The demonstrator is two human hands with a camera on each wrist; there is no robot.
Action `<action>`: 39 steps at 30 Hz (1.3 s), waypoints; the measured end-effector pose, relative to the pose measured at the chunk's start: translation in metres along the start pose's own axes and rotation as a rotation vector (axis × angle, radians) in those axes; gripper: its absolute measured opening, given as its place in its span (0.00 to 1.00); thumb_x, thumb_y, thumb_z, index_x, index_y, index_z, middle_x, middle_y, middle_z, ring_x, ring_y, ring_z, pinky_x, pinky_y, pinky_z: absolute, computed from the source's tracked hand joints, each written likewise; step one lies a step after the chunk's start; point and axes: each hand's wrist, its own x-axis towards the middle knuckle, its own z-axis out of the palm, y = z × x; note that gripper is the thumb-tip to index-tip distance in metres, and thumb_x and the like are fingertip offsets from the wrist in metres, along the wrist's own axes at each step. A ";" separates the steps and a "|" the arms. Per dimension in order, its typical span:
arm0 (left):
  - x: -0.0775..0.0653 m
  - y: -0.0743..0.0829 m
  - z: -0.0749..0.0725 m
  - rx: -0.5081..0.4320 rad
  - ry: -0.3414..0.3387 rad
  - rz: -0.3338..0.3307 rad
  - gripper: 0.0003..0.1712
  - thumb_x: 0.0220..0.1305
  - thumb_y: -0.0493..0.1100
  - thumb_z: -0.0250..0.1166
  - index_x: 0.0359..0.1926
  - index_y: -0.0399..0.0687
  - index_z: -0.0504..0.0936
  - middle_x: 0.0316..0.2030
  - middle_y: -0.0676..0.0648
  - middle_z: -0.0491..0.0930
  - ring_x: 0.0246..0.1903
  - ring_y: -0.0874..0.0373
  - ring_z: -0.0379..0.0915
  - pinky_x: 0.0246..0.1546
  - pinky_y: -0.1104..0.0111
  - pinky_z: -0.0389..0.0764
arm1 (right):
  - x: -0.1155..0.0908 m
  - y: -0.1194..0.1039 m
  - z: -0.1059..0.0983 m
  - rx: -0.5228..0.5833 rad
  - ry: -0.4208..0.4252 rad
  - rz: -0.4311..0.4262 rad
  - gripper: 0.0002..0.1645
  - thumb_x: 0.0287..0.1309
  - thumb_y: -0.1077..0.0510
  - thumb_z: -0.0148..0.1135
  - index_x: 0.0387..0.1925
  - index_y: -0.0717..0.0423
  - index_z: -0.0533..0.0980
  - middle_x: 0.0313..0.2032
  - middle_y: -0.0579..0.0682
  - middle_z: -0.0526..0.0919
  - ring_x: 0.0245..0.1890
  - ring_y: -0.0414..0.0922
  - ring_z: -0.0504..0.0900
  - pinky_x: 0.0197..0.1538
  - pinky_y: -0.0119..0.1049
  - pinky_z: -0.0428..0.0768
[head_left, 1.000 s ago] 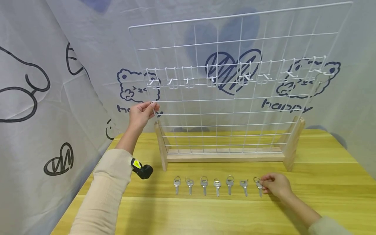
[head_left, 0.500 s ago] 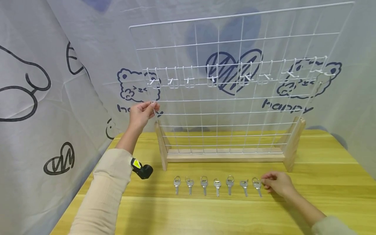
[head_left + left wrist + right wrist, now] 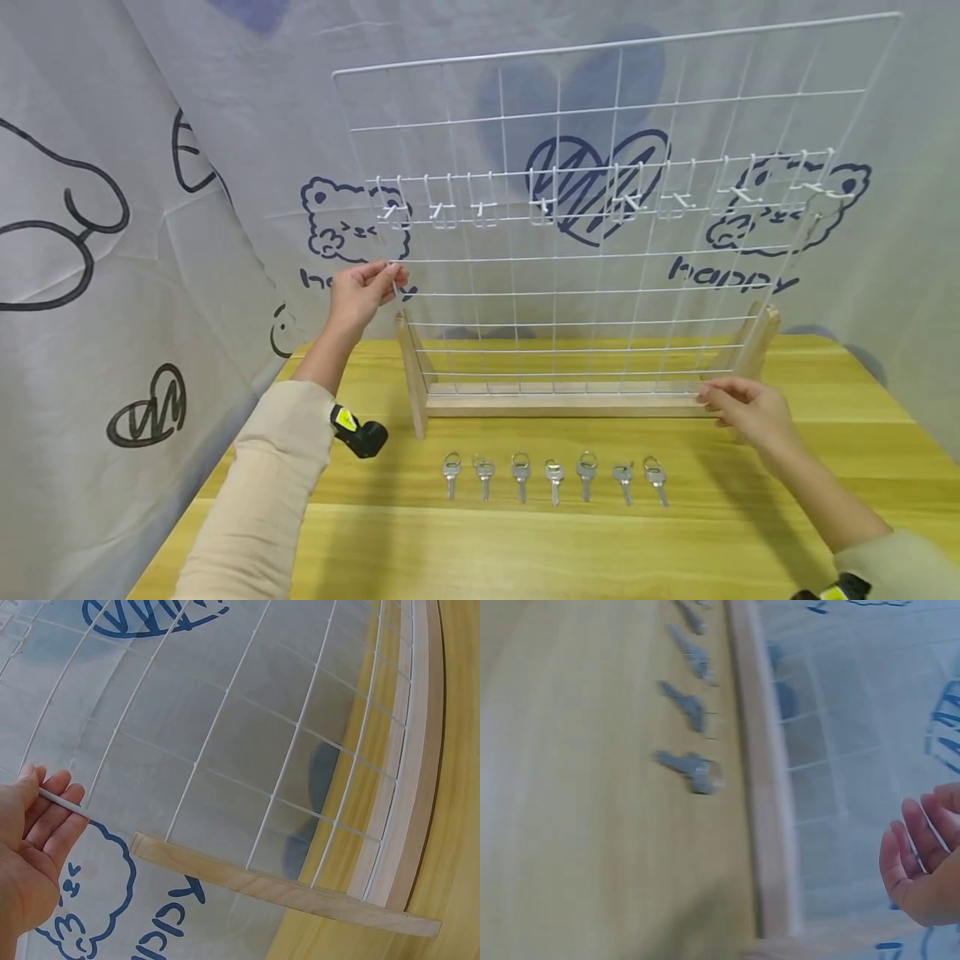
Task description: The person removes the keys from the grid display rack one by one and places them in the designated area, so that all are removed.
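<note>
In the head view my left hand (image 3: 363,293) pinches the left edge wire of a white wire grid rack (image 3: 555,294). The left wrist view shows that edge wire between the thumb and fingers. My right hand (image 3: 750,414) is raised in front of the rack's lower right corner, fingers loosely bent, with no key seen in it. Below the rack a row of silver keys with rings lies on the table, the rightmost key (image 3: 656,473) nearest that hand. Another key (image 3: 816,223) hangs at the rack's right end. The right wrist view is blurred.
Several white hooks (image 3: 543,204) line one wire row across the rack. Its wooden base (image 3: 570,406) has an upright foot (image 3: 411,375) at each end. A printed curtain (image 3: 187,275) stands behind and to the left of the wooden table (image 3: 540,550).
My right hand has let go of the rightmost key, which now lies flat in the row, and has risen up and right toward the rack. The left hand keeps its place.
</note>
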 end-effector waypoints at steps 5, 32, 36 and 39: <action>0.002 0.000 -0.002 -0.002 -0.030 -0.003 0.20 0.67 0.47 0.55 0.54 0.40 0.75 0.54 0.39 0.76 0.46 0.64 0.78 0.52 0.74 0.78 | 0.003 -0.020 -0.018 0.055 -0.001 -0.050 0.10 0.63 0.56 0.56 0.31 0.35 0.78 0.27 0.26 0.81 0.29 0.26 0.78 0.30 0.23 0.81; 0.005 -0.001 -0.012 -0.001 -0.130 0.025 0.20 0.65 0.38 0.57 0.56 0.33 0.73 0.52 0.38 0.75 0.34 0.75 0.78 0.44 0.78 0.80 | 0.020 -0.115 -0.071 0.226 0.381 -0.203 0.08 0.59 0.60 0.59 0.29 0.43 0.80 0.25 0.30 0.83 0.25 0.28 0.79 0.26 0.16 0.78; 0.005 0.000 -0.012 -0.001 -0.131 0.025 0.19 0.65 0.38 0.57 0.56 0.33 0.73 0.51 0.41 0.77 0.36 0.74 0.78 0.46 0.76 0.80 | 0.025 -0.123 -0.079 0.293 0.478 -0.150 0.04 0.57 0.57 0.61 0.28 0.45 0.79 0.24 0.31 0.82 0.24 0.28 0.78 0.25 0.15 0.77; 0.005 0.000 -0.012 -0.005 -0.132 0.025 0.19 0.65 0.37 0.57 0.56 0.33 0.73 0.50 0.42 0.78 0.35 0.74 0.78 0.49 0.72 0.79 | 0.030 -0.126 -0.084 0.366 0.513 -0.149 0.04 0.56 0.58 0.63 0.27 0.47 0.79 0.23 0.33 0.82 0.22 0.29 0.79 0.24 0.15 0.77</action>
